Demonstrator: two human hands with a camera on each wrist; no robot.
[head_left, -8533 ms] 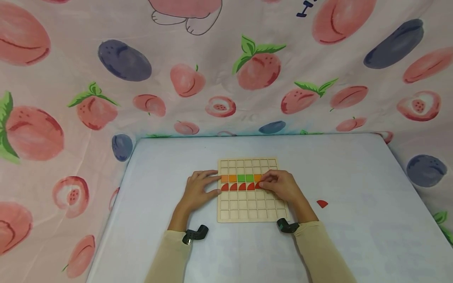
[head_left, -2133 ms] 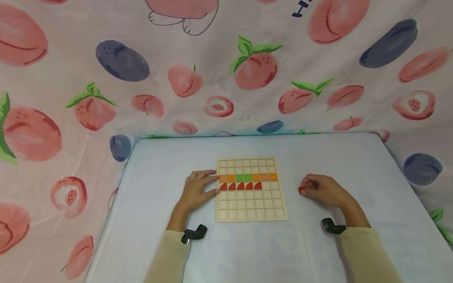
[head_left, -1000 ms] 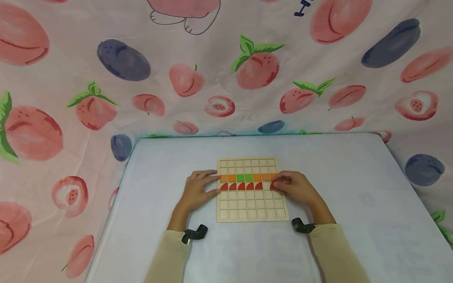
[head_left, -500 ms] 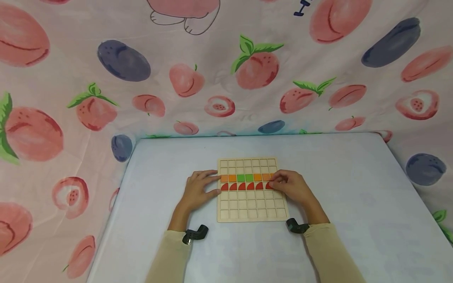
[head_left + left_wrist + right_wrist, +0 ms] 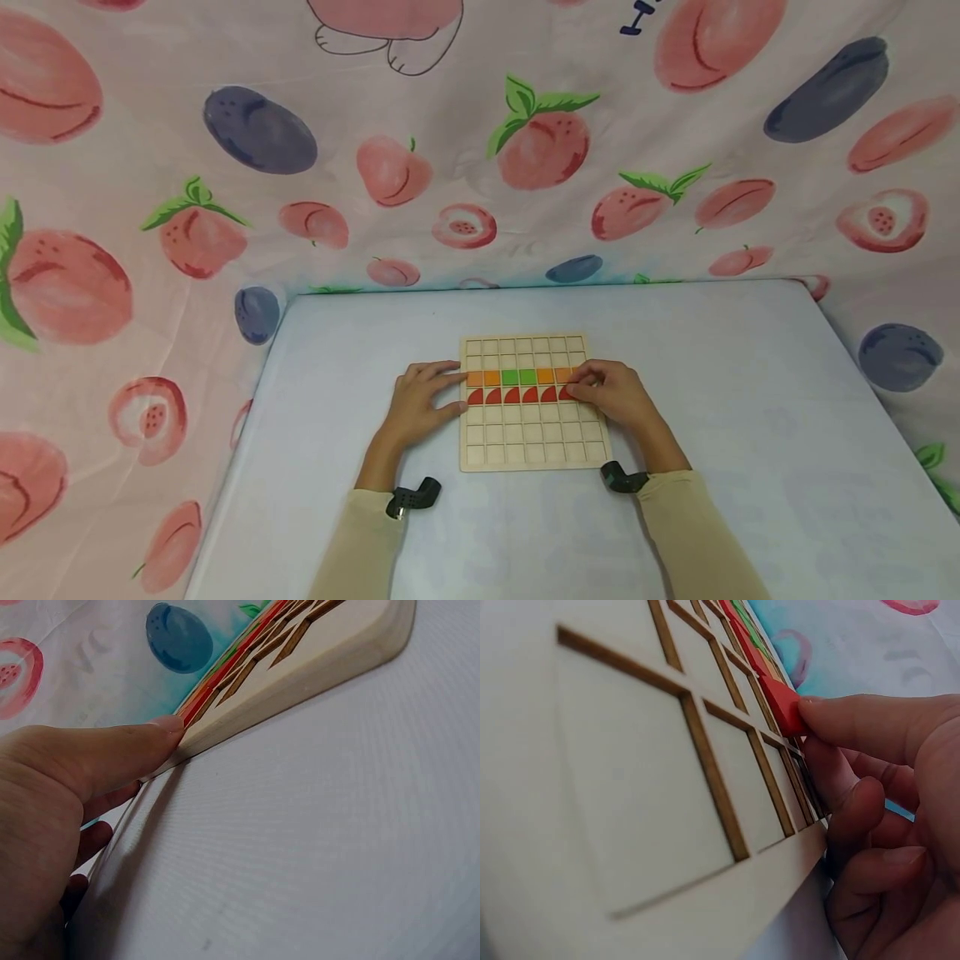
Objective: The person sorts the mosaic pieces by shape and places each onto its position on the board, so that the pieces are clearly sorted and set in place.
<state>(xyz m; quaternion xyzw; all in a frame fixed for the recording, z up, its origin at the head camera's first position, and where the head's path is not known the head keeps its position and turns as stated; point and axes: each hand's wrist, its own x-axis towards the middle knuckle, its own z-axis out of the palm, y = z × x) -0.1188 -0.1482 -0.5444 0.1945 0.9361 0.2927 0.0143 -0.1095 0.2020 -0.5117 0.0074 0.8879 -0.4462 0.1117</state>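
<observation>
A wooden grid board [image 5: 536, 435] lies flat on the table, its squares framed by thin raised strips. One row holds orange and green square tiles [image 5: 519, 377]; the row below it holds several red quarter-circle pieces [image 5: 512, 396]. With thumb and finger my right hand [image 5: 618, 396] pinches one more red quarter-circle piece [image 5: 196, 697] at the sixth square of that row. In the right wrist view this red piece [image 5: 781, 703] looks slightly raised. My left hand [image 5: 420, 404] rests its thumb and fingers against the board's left edge, fingers spread.
The board stands on a white-covered table [image 5: 360, 333]. Behind and beside it hangs a cloth [image 5: 465, 125] printed with peaches and dark blue fruit. Each wrist wears a small black camera [image 5: 415, 497].
My right hand picked up the red piece to the right of the board and brought it left onto the row, shifting from the seventh square to the sixth. My left hand stayed put.
</observation>
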